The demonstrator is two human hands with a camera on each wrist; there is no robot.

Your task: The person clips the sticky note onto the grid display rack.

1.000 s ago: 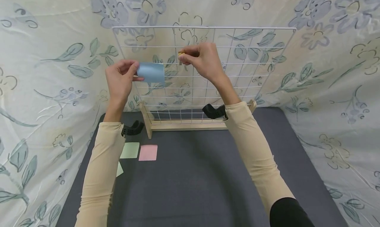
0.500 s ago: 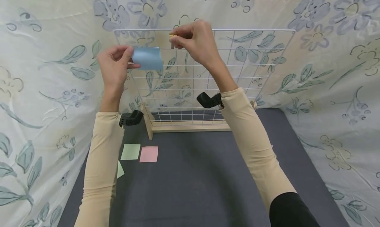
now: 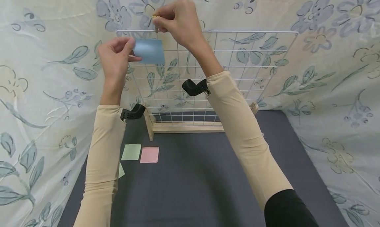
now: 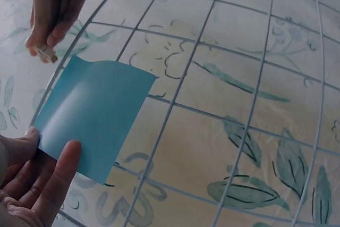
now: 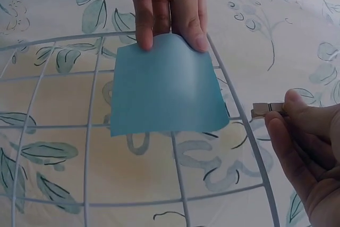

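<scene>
**Left hand (image 3: 114, 57) holds a blue paper (image 3: 150, 51), right hand (image 3: 181, 21) pinches a clothespin (image 5: 260, 110)**

The left hand grips the blue paper at its 9 o'clock edge as the head view shows it, thumb on one face and fingertips on the other. The sheet bows slightly and lies across the 10 to 11 o'clock corner of the wire grid (image 3: 252, 31); whether it touches the wires I cannot tell. At about 2 o'clock from the left hand, the right hand has the clothespin between thumb and fingertips. The clothespin sits near the top wire at about 12 o'clock from the blue paper, apart from it; contact with the wire is unclear.

Each wrist carries a black camera, the left camera (image 3: 133, 112) and the right camera (image 3: 194, 87), with beige sleeves below; a dark cuff (image 3: 288, 209) covers the right arm at 5 o'clock.

The grid stands upright in a wooden base (image 3: 187, 129), which is at its 6 o'clock on the dark desk (image 3: 190, 184). At 8 o'clock from the base lie a pink paper (image 3: 149, 155) and, at its 9 o'clock, a green paper (image 3: 131, 152). A second pale green piece (image 3: 121, 171) peeks out at 7 o'clock from that one, partly hidden by the left sleeve (image 3: 102, 154). Flowered cloth (image 3: 335, 59) hangs behind and at 3 and 9 o'clock.
</scene>
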